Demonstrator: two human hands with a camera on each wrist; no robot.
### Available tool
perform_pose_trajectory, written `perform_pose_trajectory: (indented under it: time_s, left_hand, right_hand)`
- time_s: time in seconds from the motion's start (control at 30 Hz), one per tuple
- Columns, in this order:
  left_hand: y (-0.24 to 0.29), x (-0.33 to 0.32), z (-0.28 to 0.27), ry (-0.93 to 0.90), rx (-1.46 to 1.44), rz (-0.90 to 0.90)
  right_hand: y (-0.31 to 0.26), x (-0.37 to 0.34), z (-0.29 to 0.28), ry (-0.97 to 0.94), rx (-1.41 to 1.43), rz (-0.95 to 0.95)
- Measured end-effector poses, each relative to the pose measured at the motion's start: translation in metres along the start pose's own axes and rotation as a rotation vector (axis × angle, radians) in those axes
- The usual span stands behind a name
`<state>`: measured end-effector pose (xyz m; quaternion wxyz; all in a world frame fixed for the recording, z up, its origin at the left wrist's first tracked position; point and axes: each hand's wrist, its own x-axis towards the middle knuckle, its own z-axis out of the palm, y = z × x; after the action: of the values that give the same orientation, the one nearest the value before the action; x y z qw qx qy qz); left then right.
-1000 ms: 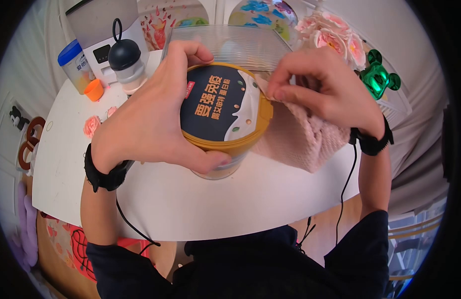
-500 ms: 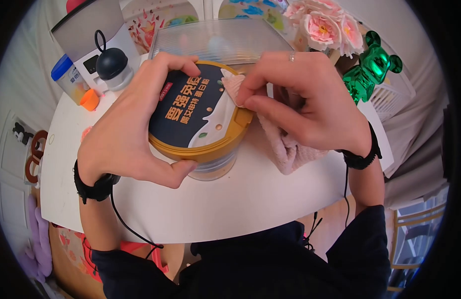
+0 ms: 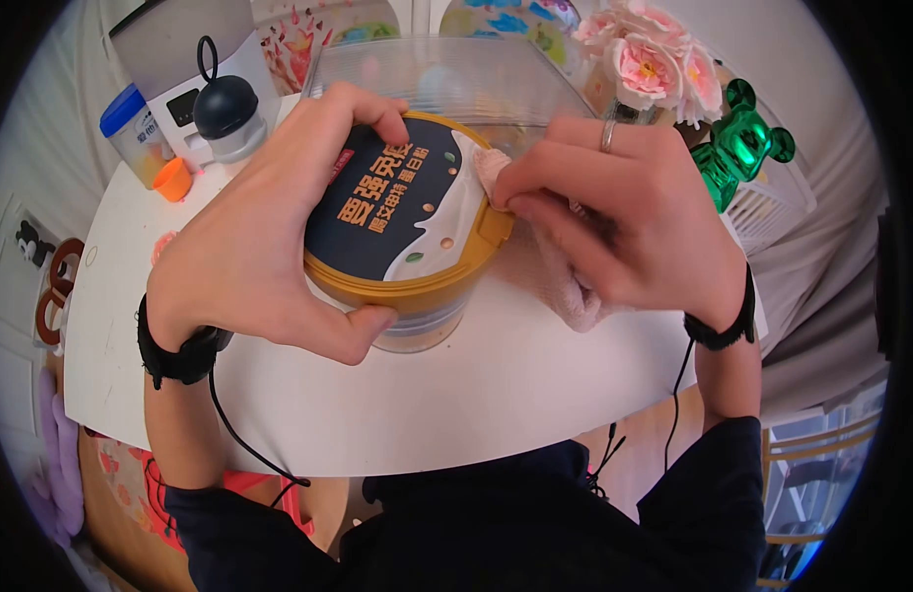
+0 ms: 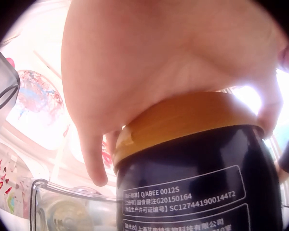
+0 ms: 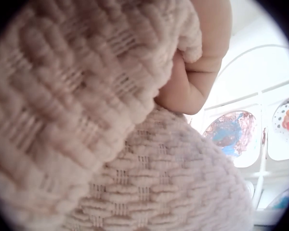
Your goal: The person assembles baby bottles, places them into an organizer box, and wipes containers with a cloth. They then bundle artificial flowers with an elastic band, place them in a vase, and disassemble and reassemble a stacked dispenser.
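Where the left hand [image 3: 241, 247] grips, the tub [image 3: 402, 222] (partly) disappears.

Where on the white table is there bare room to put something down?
The white table looks bare between its near edge and the tub, right of the left wrist's cable. Crowded: back left, by the orange cup and dark-capped bottle.
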<state>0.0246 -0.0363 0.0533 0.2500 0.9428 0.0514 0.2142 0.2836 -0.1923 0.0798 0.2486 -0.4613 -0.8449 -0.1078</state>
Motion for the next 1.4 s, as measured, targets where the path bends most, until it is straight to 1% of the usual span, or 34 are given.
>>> perform_pose_trajectory:
  time_s: [0.03, 0.07, 0.13, 0.17, 0.23, 0.27, 0.33, 0.37, 0.43, 0.5, 0.57, 0.63, 0.7, 0.77, 0.8, 0.87, 0.9, 0.93, 0.97, 1.03, 1.1, 1.2, 1.23, 1.27, 1.33, 1.4]
  left_hand:
    - [0.001, 0.000, 0.000, 0.008, -0.008, -0.005]
    - [0.001, 0.000, 0.000, 0.008, -0.007, -0.001]
    - [0.001, 0.000, 0.000, 0.023, -0.003, 0.000]
    - [0.001, 0.000, 0.001, 0.025, -0.007, 0.004]
    - [-0.001, -0.001, 0.002, 0.029, -0.053, -0.009]
    - [0.000, -0.001, 0.002, 0.033, -0.057, -0.009]
    - [0.002, -0.001, 0.001, 0.020, -0.029, -0.023]
    - [0.002, -0.001, 0.001, 0.019, -0.028, -0.025]
    - [0.003, -0.001, 0.002, 0.026, -0.022, -0.016]
    - [0.002, -0.001, 0.001, 0.023, -0.018, -0.013]
    - [0.000, -0.001, 0.001, 0.023, -0.015, -0.011]
    - [-0.001, -0.001, 0.001, 0.025, -0.002, 0.023]
    - [-0.001, -0.001, 0.001, 0.027, -0.008, 0.008]
    - [0.000, -0.001, 0.001, 0.025, -0.015, -0.009]
    - [0.000, -0.001, 0.001, 0.028, -0.024, -0.013]
    - [0.001, -0.001, 0.000, 0.026, -0.030, -0.018]
    - [0.002, -0.001, -0.003, 0.006, 0.043, 0.019]
    - [0.003, 0.000, -0.006, -0.015, 0.114, 0.057]
    - [0.005, 0.000, -0.008, -0.023, 0.115, 0.057]
    - [0.012, -0.001, -0.010, -0.047, 0.176, 0.045]
    - [0.014, -0.002, -0.010, -0.043, 0.207, 0.041]
    - [0.014, -0.001, -0.009, -0.023, 0.268, 0.058]
    - [0.014, 0.001, -0.008, -0.011, 0.299, 0.078]
    - [0.013, 0.002, -0.004, -0.012, 0.296, 0.080]
    - [0.013, 0.004, 0.008, 0.089, 0.229, -0.021]
    - [0.011, 0.003, 0.009, 0.096, 0.187, -0.027]
  right_hand:
    - [-0.005, 0.000, -0.002, -0.002, -0.068, 0.027]
    - [-0.008, 0.001, -0.007, -0.001, -0.072, 0.027]
    - [-0.011, -0.001, -0.019, -0.240, -0.350, 0.128]
    - [-0.007, -0.003, -0.018, -0.244, -0.355, 0.129]
    - [0.003, -0.005, -0.013, -0.003, -0.192, 0.109]
    - [0.002, -0.005, -0.013, -0.008, -0.193, 0.107]
    - [-0.005, -0.004, -0.009, 0.044, -0.070, 0.100]
    - [-0.007, -0.003, -0.005, 0.046, -0.068, 0.100]
    - [-0.009, -0.001, 0.005, 0.041, 0.052, -0.011]
    - [-0.005, -0.001, 0.005, 0.031, 0.073, 0.021]
    - [0.008, -0.002, -0.001, -0.031, -0.051, 0.023]
    - [0.010, -0.004, -0.006, -0.046, -0.043, 0.055]
    - [0.009, -0.004, -0.010, -0.059, -0.036, 0.085]
    - [0.008, -0.004, -0.011, 0.024, 0.016, 0.165]
    - [0.008, -0.004, -0.009, 0.027, 0.017, 0.166]
    - [0.010, -0.005, -0.001, 0.135, 0.031, 0.140]
    - [0.011, -0.005, 0.005, 0.139, 0.035, 0.143]
    - [0.012, -0.004, 0.011, 0.161, 0.077, 0.074]
    - [0.012, -0.003, 0.018, 0.184, 0.117, 0.004]
    - [0.009, -0.006, 0.025, 0.183, 0.166, -0.003]
    - [0.008, -0.008, 0.023, 0.126, 0.291, 0.116]
    - [0.011, -0.010, 0.021, 0.114, 0.345, 0.097]
    - [0.010, -0.011, 0.022, 0.114, 0.344, 0.102]
    - [0.007, -0.011, 0.024, 0.151, 0.288, 0.067]
    - [0.001, -0.013, 0.024, 0.182, 0.234, 0.031]
    - [-0.009, -0.018, 0.019, 0.218, 0.142, 0.068]
